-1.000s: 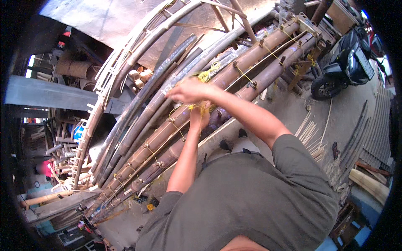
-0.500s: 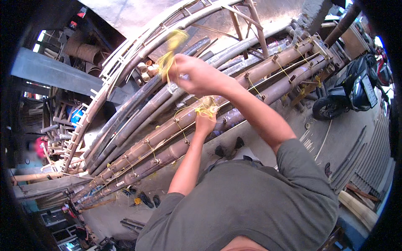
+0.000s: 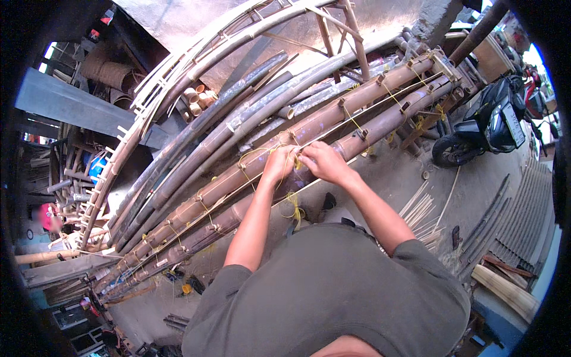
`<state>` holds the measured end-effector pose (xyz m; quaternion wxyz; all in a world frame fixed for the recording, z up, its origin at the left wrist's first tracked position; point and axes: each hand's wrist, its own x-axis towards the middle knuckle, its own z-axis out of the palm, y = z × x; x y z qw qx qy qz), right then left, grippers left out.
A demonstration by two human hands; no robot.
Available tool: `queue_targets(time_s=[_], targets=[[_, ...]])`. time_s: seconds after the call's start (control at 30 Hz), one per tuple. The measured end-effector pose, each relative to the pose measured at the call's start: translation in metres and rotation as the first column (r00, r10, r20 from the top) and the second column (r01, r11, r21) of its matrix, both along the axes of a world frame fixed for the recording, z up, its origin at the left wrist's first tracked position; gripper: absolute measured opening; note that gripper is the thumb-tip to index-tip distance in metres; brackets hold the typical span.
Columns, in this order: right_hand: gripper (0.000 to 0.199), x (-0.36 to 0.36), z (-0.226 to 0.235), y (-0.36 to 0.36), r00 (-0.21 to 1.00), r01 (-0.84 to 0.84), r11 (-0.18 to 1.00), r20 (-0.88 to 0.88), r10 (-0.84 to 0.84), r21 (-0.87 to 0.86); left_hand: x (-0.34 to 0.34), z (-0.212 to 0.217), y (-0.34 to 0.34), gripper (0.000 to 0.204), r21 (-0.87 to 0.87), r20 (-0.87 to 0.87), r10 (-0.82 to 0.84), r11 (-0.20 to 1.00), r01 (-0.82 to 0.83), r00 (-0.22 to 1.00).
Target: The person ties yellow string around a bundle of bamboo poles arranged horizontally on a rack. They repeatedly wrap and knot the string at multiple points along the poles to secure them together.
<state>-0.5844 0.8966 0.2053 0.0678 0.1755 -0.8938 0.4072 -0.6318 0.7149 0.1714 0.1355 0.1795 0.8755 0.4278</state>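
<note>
Two long brown bamboo poles run side by side across the middle: an upper bamboo pole [image 3: 225,185] and a lower bamboo pole [image 3: 369,137]. Yellow string ties them at several places. My left hand [image 3: 278,165] is closed over the gap between them, pinching the yellow string. Close beside it, my right hand [image 3: 326,162] is closed too, its fingertips pressed together on string near the left fingertips. A loose bundle of yellow string [image 3: 293,207] dangles below my hands, in front of the lower pole. The strands between my fingers are mostly hidden.
Behind the poles lie dark curved bamboo lengths [image 3: 196,143] and an arched bamboo frame [image 3: 262,27]. A black motorcycle [image 3: 491,122] stands at the right. Thin bamboo sticks [image 3: 419,208] and corrugated sheets [image 3: 523,220] lie on the floor at right.
My right hand has come down from above the poles to meet my left hand. The string bundle it held up now hangs below both hands.
</note>
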Motion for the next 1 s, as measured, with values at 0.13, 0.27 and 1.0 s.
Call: queue_targets(time_s=[0.13, 0.27, 1.0], targets=[[0.020, 0.026, 0.089, -0.004, 0.553, -0.712, 0.648, 0.352, 0.755, -0.270, -0.001, -0.014, -0.008, 0.031, 0.019, 0.038, 0.043, 0.999, -0.044, 0.998], [0.035, -0.025, 0.061, 0.000, 0.904, -0.393, 0.917, 0.217, 0.370, 0.074, -0.006, -0.032, -0.014, 0.029, 0.124, -0.048, -0.088, 0.988, 0.093, 0.995], [0.036, 0.050, -0.012, 0.022, 0.697, -0.485, 0.842, 0.478, 0.535, -0.235, -0.095, 0.039, 0.034, 0.025, 0.393, 0.061, 0.363, 0.847, -0.357, 0.930]])
